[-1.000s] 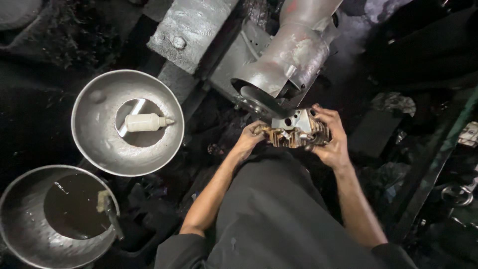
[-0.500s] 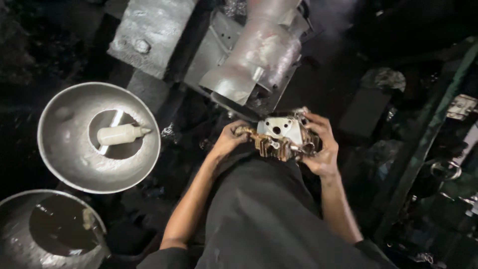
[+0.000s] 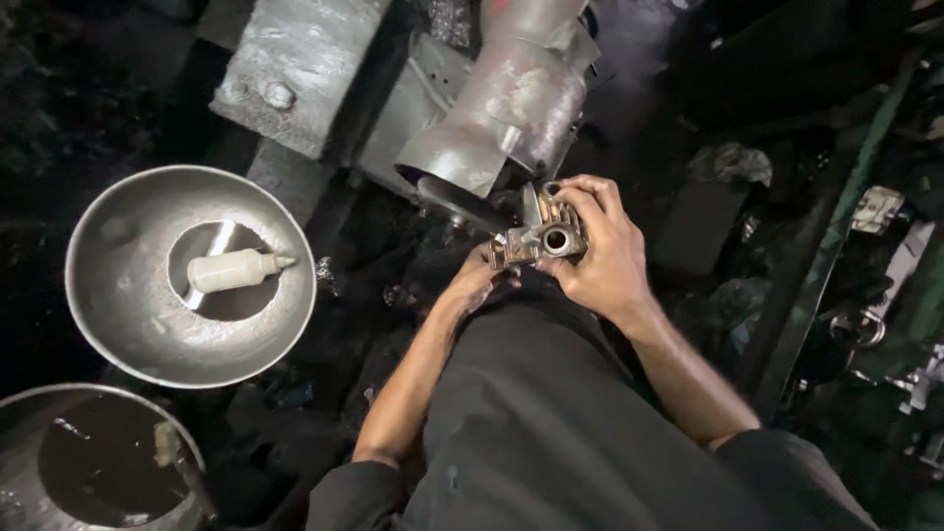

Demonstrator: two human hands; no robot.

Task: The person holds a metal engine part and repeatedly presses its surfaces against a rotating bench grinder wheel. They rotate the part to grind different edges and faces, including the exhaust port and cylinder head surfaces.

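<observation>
we see both hands on a small metal engine part [image 3: 539,239], brass-toned w/ a round bore facing us, held just below a big grey metal housing [image 3: 497,123]. right hand [image 3: 598,254] wraps it, fingers curled tight; left hand [image 3: 475,283] mostly hidden under it, fingertips pressed to its underside. left of the part, well apart: steel bowl [image 3: 118,315] w/ a white plastic bottle [image 3: 233,270]. surroundings dark, cluttered, hard to read.

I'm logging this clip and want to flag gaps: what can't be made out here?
Head view only:
- Metal part: its underside is covered by the right hand and left hand.
- Left hand: its fingertips are tucked under the part.
- Lower bowl: cut off by the bottom-left edge; the dark liquid hides what lies in it.
- Dark clutter at right: too dim to identify.
- Upper bowl: the white bottle shows, its contents do not.
</observation>
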